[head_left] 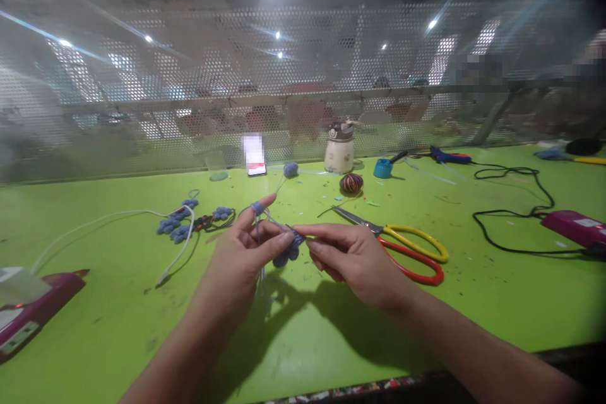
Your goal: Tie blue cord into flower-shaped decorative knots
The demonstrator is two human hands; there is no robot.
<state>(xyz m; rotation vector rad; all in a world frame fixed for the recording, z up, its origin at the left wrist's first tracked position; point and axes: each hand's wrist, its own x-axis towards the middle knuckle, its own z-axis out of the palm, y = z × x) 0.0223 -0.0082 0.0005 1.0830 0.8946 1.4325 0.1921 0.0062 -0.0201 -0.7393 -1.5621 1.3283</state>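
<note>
Between the thumb and fingers of my left hand (pixel 239 255) is a small blue-purple crochet piece (pixel 286 254) with rounded petals. Yarn (pixel 257 208) loops around my raised left index finger and runs back to a small ball of the same yarn (pixel 290 169). My right hand (pixel 355 255) pinches a thin crochet hook (pixel 304 237), its tip at the top of the piece and mostly hidden by the fingers. Scissors (pixel 411 249) with one yellow and one red handle lie open just beyond the right hand.
Blue crocheted flowers (pixel 176 225) and a white cable (pixel 192 227) lie left. A phone (pixel 254 154), bottle (pixel 339 150), multicoloured yarn ball (pixel 351 184) and blue-lidded pot (pixel 382 168) stand behind. Power strips (pixel 52 303) flank both sides; a glue gun (pixel 447 156) trails its cord right.
</note>
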